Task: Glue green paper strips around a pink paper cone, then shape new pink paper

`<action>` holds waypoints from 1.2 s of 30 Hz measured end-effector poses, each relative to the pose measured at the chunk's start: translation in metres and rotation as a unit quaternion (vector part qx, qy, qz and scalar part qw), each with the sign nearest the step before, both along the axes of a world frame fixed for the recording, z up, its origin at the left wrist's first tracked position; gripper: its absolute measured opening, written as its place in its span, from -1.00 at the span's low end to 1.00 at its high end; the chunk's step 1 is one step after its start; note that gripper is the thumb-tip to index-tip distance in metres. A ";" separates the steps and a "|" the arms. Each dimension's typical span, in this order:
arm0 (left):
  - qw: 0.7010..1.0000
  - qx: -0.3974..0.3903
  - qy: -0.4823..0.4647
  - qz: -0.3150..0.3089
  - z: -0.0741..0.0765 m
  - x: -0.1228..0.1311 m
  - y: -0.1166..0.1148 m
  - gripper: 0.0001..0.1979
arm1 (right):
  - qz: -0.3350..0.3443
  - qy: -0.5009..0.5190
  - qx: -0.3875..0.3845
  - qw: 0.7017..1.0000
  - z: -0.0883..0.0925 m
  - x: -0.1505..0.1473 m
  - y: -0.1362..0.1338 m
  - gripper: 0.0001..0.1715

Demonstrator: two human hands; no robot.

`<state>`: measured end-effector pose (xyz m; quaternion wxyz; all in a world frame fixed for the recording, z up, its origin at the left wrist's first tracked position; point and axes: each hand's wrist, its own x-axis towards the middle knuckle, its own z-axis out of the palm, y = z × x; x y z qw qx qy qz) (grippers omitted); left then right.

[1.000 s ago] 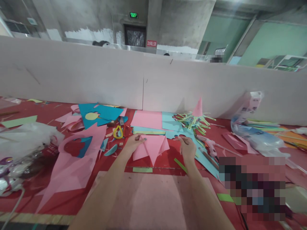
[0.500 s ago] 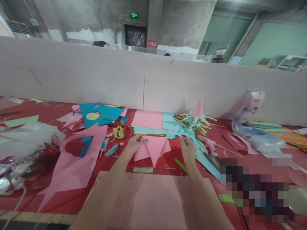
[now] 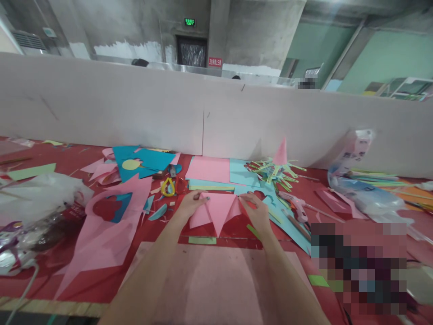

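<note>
A folded pink paper with a point facing me hangs between my hands over a red sheet. My left hand pinches its upper left corner. At the upper right corner my right hand has its fingertips closed on the paper's edge. Behind them lie a flat pink sheet and light blue sheets. A pink cone stands on a bunch of green and blue paper strips.
Yellow scissors lie left of my left hand. A pink glue gun is to the right. Cut pink paper and plastic bags cover the left. A white partition runs along the back.
My right hand has moved left and now touches the right corner of the folded pink paper. My left hand keeps its hold on the other corner.
</note>
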<state>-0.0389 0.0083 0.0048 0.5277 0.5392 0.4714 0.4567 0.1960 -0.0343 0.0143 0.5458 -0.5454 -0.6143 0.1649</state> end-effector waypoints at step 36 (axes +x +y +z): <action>1.000 -0.017 -0.018 -0.011 0.002 0.002 0.000 -0.53 | 0.027 -0.123 0.126 0.984 -0.010 0.003 0.009 -0.85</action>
